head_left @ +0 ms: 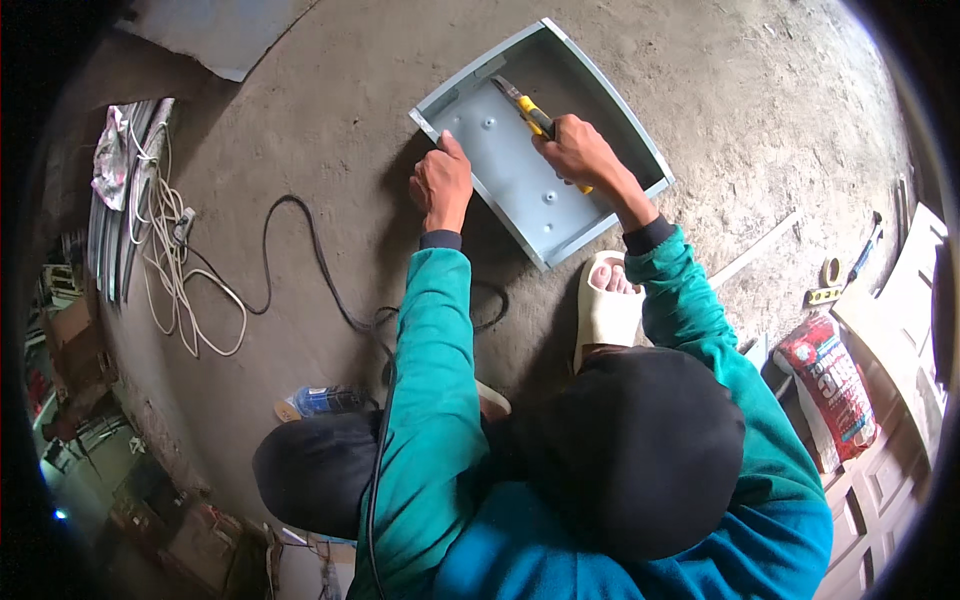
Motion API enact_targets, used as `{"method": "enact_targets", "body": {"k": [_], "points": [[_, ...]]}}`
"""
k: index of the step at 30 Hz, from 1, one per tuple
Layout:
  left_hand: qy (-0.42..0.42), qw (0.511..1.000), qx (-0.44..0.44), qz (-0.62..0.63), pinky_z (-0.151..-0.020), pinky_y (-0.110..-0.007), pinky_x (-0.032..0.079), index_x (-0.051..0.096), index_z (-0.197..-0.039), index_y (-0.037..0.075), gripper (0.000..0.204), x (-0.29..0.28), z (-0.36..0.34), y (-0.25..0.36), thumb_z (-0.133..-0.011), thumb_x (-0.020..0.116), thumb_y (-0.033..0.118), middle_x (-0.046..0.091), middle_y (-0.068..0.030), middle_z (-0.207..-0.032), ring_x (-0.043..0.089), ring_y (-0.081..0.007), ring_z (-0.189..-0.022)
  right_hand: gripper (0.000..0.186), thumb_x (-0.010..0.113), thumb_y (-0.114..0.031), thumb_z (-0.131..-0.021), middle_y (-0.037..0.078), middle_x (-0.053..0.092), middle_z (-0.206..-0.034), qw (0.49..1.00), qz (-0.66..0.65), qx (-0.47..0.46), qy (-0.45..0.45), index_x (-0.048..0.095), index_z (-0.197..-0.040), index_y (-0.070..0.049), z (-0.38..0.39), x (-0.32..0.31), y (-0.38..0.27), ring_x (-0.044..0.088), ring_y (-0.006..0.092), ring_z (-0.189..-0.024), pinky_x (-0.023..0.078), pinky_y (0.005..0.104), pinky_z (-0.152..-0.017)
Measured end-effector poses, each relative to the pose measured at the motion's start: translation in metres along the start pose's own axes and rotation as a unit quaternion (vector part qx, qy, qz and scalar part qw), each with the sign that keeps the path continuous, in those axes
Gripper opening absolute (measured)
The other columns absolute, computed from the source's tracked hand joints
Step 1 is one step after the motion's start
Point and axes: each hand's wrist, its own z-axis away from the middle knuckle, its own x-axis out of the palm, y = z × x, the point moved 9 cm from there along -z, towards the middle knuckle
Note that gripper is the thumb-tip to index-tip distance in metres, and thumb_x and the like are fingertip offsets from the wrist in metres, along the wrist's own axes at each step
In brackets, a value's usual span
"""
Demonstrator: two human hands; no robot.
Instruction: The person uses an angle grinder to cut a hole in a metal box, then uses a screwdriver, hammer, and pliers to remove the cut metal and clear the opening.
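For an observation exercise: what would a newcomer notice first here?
Probably the open grey metal box on the floor, upper centre. Over it, the right hand grips yellow-handled pliers; the left hand is at its left edge. A red-and-white bag lies at lower right.

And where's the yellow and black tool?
In the head view, the yellow and black tool is in the right hand, above centre, over the grey metal box, its tip near the box's upper-left wall.

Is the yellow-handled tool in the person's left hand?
No, the right hand holds the yellow-and-black tool, while the left hand is at an edge of the gray metal box.
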Motion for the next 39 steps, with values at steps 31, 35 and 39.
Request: {"method": "enact_targets", "body": {"k": [31, 35, 39], "points": [[-0.035, 0.999, 0.015, -0.023, -0.080, -0.051, 0.050, 0.069, -0.076, -0.005, 0.065, -0.007, -0.002, 0.008, -0.096, 0.032, 0.044, 0.066, -0.0283, -0.085, 0.064, -0.0458, -0.086, 0.035, 0.059, -0.029, -0.083, 0.028, 0.065, -0.088, 0.996, 0.089, -0.002, 0.032, 0.065, -0.087, 0.005, -0.019, -0.009, -0.008, 0.065, 0.0431, -0.084, 0.053, 0.0477, -0.073], [-0.028, 0.999, 0.020, -0.029, -0.078, -0.051, 0.051, 0.069, -0.074, -0.005, 0.064, -0.007, -0.002, 0.008, -0.096, 0.032, 0.043, 0.065, -0.0289, -0.084, 0.064, -0.0452, -0.085, 0.035, 0.057, -0.030, -0.084, 0.028, 0.065, -0.089, 0.996, 0.076, -0.005, 0.038, 0.065, -0.087, 0.005, -0.010, -0.009, 0.000, 0.065, 0.0429, -0.085, 0.052, 0.0480, -0.073], [-0.021, 0.998, 0.034, -0.044, -0.077, -0.051, 0.051, 0.070, -0.074, -0.005, 0.064, -0.005, -0.003, 0.007, -0.096, 0.032, 0.043, 0.065, -0.0295, -0.084, 0.064, -0.0458, -0.084, 0.035, 0.059, -0.030, -0.083, 0.027, 0.065, -0.087, 0.997, 0.048, -0.011, 0.051, 0.065, -0.086, 0.005, -0.015, -0.009, -0.002, 0.064, 0.0432, -0.082, 0.051, 0.0492, -0.071]]}}
